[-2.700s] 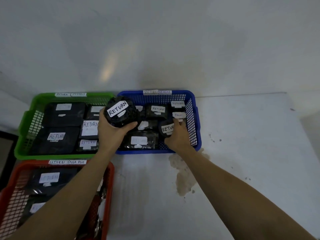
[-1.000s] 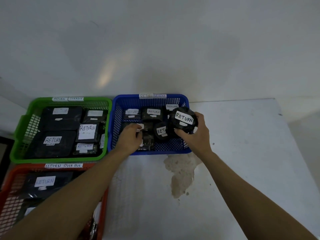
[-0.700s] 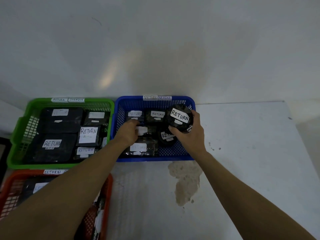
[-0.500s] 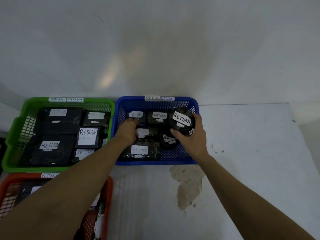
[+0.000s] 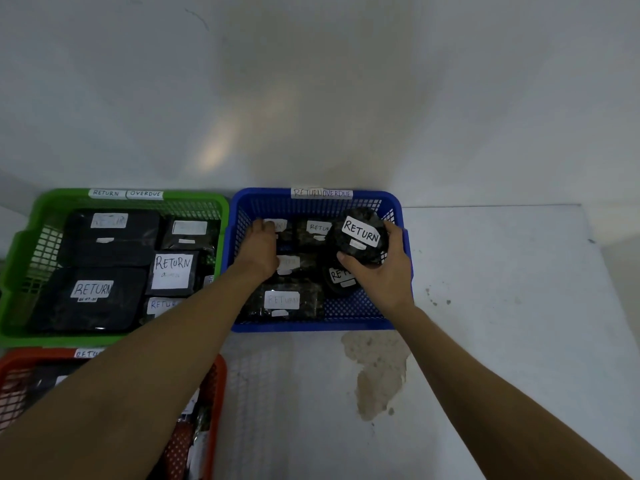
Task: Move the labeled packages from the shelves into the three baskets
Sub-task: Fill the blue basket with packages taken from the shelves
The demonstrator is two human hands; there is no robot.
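"RETURN" on round package (image 5: 360, 237); "RETURN OVERDUE" on green basket (image 5: 126, 194)

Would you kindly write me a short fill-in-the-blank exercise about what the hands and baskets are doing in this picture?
1. The right hand holds a round package labelled ____.
2. Both hands reach into the ____ basket.
3. The left hand rests on packages at that basket's ____ side.
4. Left of the blue basket stands a ____ basket.

Missing words: RETURN; blue; left; green
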